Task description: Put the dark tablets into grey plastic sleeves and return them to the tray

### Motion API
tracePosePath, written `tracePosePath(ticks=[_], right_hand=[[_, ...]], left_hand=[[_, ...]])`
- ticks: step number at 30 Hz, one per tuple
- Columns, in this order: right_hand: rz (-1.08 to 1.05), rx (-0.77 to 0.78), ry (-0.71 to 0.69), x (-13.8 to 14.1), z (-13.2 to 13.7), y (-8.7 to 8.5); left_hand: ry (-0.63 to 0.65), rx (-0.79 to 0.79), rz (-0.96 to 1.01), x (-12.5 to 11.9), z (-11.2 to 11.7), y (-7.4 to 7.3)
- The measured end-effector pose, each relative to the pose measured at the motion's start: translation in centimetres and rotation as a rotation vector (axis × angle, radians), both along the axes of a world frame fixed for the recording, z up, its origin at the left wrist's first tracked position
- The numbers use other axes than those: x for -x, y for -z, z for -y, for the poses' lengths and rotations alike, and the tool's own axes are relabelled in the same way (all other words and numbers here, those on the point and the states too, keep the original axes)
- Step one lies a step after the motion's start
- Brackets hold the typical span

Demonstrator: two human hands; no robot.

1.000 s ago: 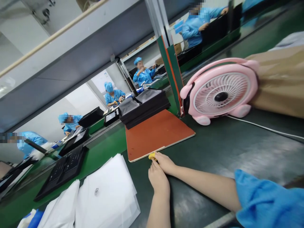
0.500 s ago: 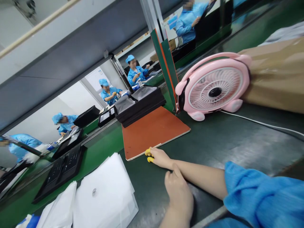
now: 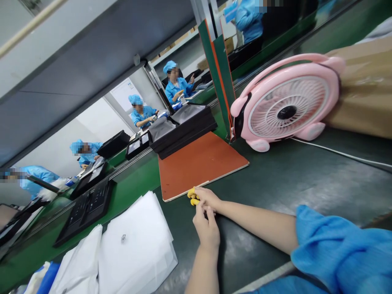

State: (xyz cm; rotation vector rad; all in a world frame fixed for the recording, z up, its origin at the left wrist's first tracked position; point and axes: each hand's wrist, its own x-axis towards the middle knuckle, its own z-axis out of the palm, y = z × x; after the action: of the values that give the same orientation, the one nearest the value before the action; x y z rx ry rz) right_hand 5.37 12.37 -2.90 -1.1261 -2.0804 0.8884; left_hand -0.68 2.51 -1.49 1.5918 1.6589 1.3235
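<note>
My left hand (image 3: 207, 228) reaches up from the bottom edge, its fingertips meeting those of my right hand (image 3: 210, 199). Yellow finger cots (image 3: 192, 192) cover fingertips of the right hand, whose fingers are curled. Both hands look closed; whatever may lie between the fingers is too small or hidden to make out. They are just in front of a reddish-brown board (image 3: 202, 165) lying on the dark green bench (image 3: 263, 179). To their left is a stack of white sheets (image 3: 137, 241) with a small dark-outlined piece (image 3: 123, 238) on top.
A pink fan (image 3: 286, 106) with a white cord stands at right, beside a brown carton (image 3: 367, 90). Black trays (image 3: 183, 130) are stacked behind the board. Another black tray (image 3: 85, 212) rests on the green conveyor. A post (image 3: 217, 73) rises behind; several co-workers in blue sit beyond.
My left hand has moved up and left from beside the right wrist to the right hand's fingertips. The right hand stays near the board's front edge. The view has shifted slightly.
</note>
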Motion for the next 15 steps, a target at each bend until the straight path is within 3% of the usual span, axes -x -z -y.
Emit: tracePosePath(ticks=[15], right_hand=[[-0.126, 0.078, -0.056, 0.05, -0.71, 0.37]], left_hand=[[-0.077, -0.062, 0.222, -0.42, 0.18, -0.37]])
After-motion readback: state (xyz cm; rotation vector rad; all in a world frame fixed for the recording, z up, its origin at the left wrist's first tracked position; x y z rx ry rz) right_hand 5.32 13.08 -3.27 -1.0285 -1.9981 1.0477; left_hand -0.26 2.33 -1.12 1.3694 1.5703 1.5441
